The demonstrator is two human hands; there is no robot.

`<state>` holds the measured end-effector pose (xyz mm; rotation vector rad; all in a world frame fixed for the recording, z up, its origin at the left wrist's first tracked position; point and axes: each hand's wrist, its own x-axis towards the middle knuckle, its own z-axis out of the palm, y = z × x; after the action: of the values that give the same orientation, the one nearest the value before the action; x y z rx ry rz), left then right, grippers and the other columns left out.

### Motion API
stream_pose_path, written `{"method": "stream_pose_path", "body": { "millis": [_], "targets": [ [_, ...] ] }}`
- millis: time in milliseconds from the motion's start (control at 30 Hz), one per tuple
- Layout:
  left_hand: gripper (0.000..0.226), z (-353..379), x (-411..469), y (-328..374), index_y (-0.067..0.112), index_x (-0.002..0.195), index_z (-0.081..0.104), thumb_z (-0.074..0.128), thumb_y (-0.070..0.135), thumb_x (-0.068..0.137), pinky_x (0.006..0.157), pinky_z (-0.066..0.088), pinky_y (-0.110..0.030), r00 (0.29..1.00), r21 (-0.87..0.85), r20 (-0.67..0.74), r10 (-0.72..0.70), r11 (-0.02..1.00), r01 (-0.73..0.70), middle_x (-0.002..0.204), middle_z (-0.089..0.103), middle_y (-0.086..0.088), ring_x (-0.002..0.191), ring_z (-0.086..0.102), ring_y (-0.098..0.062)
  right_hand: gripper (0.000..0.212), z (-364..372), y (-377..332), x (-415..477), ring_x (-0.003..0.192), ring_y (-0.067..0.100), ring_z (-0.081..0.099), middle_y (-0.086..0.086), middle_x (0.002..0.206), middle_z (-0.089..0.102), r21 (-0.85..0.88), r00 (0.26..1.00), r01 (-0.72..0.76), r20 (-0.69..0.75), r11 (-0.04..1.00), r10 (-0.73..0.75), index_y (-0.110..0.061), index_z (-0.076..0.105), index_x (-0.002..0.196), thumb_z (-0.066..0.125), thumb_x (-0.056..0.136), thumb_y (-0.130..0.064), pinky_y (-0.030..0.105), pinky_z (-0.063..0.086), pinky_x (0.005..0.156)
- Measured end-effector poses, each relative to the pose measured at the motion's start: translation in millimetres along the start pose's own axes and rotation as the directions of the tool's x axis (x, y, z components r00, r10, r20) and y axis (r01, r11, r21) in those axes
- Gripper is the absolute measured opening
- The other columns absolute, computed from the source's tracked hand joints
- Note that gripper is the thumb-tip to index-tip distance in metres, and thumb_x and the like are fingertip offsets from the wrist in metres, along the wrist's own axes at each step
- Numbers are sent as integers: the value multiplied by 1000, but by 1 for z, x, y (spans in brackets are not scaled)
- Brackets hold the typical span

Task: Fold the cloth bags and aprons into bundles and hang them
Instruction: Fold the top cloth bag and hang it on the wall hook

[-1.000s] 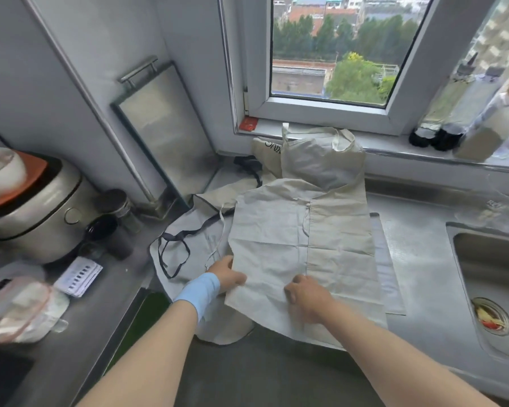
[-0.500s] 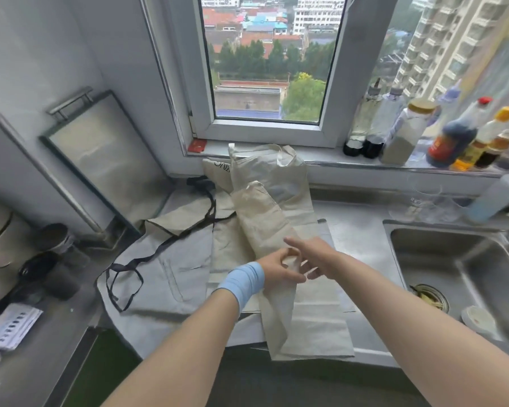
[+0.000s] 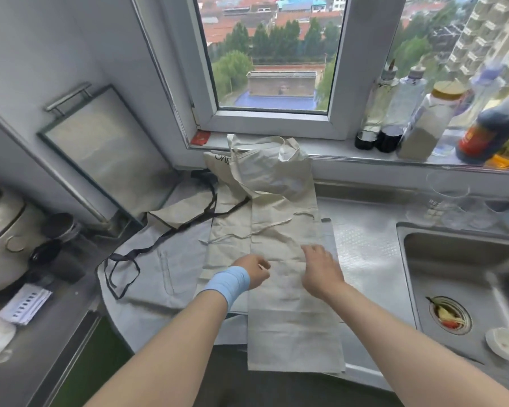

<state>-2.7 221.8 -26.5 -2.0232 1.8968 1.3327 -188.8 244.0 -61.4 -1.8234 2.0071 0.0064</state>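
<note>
- Our left hand (image 3: 254, 270), with a blue wristband (image 3: 228, 284), curls loosely; our right hand (image 3: 321, 267) spreads wide. Both hover over the cloth.
- The folded cream cloth bag (image 3: 288, 292) lies lengthwise on the steel counter (image 3: 368, 254), overlapping a grey apron (image 3: 159, 274).

To my left a rice cooker (image 3: 0, 239) stands on the steel counter (image 3: 365, 254), with a framed metal board (image 3: 106, 154) leaning against the wall. Right of me, the sink (image 3: 465, 277) holds food scraps in its drain strainer (image 3: 448, 314). Condiment bottles (image 3: 432, 118) line the windowsill (image 3: 350, 155) (labels unreadable).
</note>
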Motion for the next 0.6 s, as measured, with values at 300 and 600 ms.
{"method": "stream_pose_path", "body": {
  "millis": [300,600],
  "targets": [
    [44,-41,80,-2,27,134,54,52,20,90,100,42,-27,987,129,-153,51,991,-31,135,57,5,119,56,-20,74,12,-17,76,134,26,42,-1,153,36,-5,956,133,263,991,-127,-29,21,153,50,86,-16,39,39,105],
    [45,-58,182,8,29,128,57,60,20,83,96,49,-33,989,258,51,136,955,-144,125,61,6,112,61,-19,63,9,-52,170,116,27,59,0,133,59,-18,969,88,232,996,-81,-37,28,148,46,90,-20,35,49,86]
  ]
}}
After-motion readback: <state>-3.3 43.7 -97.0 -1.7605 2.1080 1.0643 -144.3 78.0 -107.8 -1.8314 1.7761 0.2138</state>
